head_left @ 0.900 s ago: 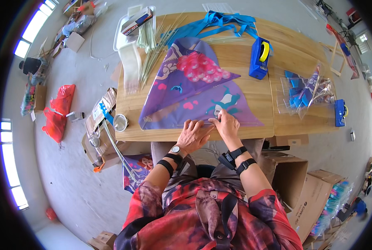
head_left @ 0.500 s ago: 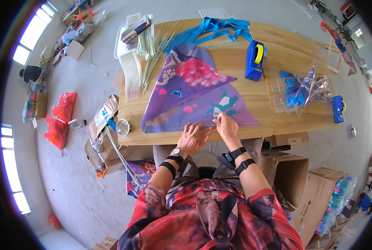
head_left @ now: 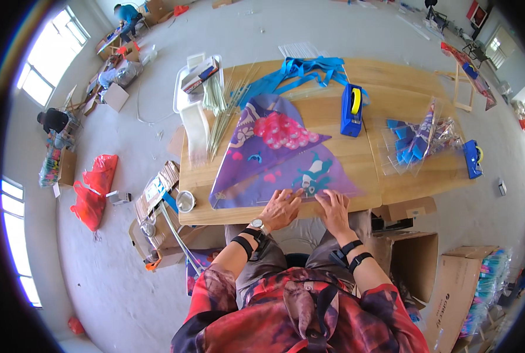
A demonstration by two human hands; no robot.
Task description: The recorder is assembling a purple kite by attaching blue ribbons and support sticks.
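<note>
A purple printed fabric sheet [head_left: 256, 179], roughly triangular with pink and teal figures, lies at the near edge of the wooden table, partly folded over. My left hand [head_left: 282, 209] rests on its near edge with fingers stretched forward. Just to the right, my right hand [head_left: 334, 212] presses the same edge, its fingers laid out and a little apart. A thin pale line runs along that edge under the fingers; whether it is a rod or a seam I cannot tell.
Behind the sheet lie thin pale sticks [head_left: 215, 97] and blue ribbon [head_left: 309, 73]. A blue tape dispenser [head_left: 350, 120] stands right of them. Farther right are plastic-wrapped bundles [head_left: 418, 138] and another tape dispenser [head_left: 473, 159]. A round tin [head_left: 185, 202] sits at the left corner. Cardboard boxes [head_left: 412, 265] stand below right.
My right hand has gone from a pinch on the sheet's edge to fingers laid out on it. My left hand stays on the edge. The whole view has shifted.
</note>
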